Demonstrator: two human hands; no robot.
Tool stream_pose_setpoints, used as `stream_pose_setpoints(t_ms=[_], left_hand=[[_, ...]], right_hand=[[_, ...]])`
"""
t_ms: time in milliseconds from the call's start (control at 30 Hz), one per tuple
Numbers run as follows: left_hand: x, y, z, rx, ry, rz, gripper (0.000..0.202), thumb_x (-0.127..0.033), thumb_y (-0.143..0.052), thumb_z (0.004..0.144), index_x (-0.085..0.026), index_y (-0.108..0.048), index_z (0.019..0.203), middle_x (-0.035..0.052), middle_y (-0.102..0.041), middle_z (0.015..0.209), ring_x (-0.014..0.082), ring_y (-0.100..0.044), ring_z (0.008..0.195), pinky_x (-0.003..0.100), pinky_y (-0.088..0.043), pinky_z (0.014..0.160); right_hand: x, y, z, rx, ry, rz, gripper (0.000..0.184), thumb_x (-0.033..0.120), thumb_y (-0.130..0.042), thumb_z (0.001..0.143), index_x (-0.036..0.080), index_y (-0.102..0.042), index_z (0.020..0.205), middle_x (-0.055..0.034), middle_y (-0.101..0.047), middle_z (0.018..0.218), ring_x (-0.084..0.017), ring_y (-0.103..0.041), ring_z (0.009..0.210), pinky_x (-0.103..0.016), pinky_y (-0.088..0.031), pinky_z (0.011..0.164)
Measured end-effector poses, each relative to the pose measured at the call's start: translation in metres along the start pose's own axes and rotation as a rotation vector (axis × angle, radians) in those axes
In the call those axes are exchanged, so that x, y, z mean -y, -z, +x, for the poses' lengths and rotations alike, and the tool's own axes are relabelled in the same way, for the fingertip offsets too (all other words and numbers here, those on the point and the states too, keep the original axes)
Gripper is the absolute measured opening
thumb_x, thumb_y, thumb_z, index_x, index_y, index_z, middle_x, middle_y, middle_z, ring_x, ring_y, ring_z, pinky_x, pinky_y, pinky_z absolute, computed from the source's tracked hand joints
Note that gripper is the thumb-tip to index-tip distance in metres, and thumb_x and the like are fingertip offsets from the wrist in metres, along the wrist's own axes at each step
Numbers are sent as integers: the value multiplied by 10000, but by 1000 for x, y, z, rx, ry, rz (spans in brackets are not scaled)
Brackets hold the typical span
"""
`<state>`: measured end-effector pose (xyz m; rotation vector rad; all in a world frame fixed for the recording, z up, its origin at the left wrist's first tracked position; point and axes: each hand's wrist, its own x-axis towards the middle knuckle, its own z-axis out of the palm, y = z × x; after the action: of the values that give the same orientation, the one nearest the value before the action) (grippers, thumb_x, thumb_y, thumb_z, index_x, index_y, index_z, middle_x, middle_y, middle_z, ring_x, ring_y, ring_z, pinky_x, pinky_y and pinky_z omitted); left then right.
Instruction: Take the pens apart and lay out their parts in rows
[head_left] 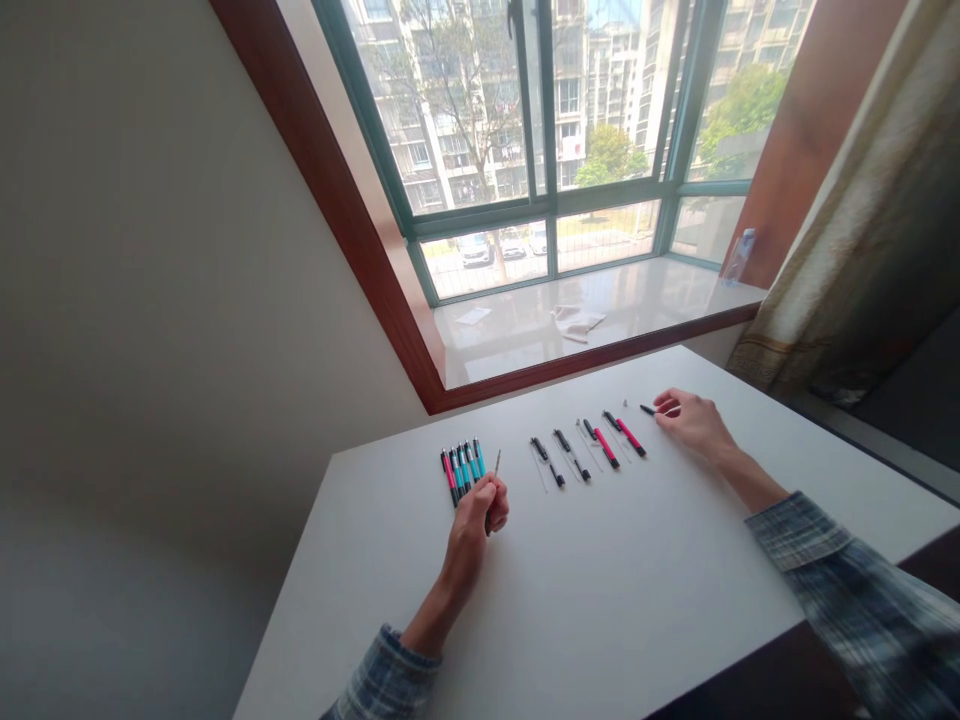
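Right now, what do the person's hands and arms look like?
The left hand and right hand are bare: no gloves, rings or watch visible. The left sleeve and right sleeve are blue-grey plaid shirt cloth, cuffs ending above the wrists.

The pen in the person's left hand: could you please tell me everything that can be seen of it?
The pen is a slim, dark stick, plastic by its look; finer parts are too small to tell. The left hand is closed around its middle, so both ends show: one points away toward the window, the other sticks out below the fingers. It is tilted over the white table, just right of the row of pink and teal pens, apart from them.
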<state>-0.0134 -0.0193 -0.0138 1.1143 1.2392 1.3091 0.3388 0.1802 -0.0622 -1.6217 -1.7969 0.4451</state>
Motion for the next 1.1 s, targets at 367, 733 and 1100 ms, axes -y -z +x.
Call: stream_pose_setpoints(t_ms=[367,733,1100], left_hand=[[-10,-15,-6,-5,8,60,335,-478,-469,924,-206,-434,731,-59,-327,631,114,-261,566,251,-240,544],[-5,-16,-4,23,13,67,374,-520,-487,918,-203,-438,725,-63,-327,618,107,-264,551,247,-229,532],[-5,-15,-6,23,13,61,360,-498,-487,931,-195,-468,737,-61,-332,622,105,-272,556,234,-236,526]], right_hand=[[14,-13,-3,38,78,-12,186,233,-639,787,210,-698,962,-46,-760,872,-183,-714,717,-294,-566,698],[17,-17,-1,34,90,18,177,220,-637,790,206,-695,956,-47,-754,856,-186,-712,735,-295,-572,710],[15,-16,-2,44,89,32,172,259,-670,799,216,-701,962,-47,-746,867,-186,-708,746,-297,-574,706]])
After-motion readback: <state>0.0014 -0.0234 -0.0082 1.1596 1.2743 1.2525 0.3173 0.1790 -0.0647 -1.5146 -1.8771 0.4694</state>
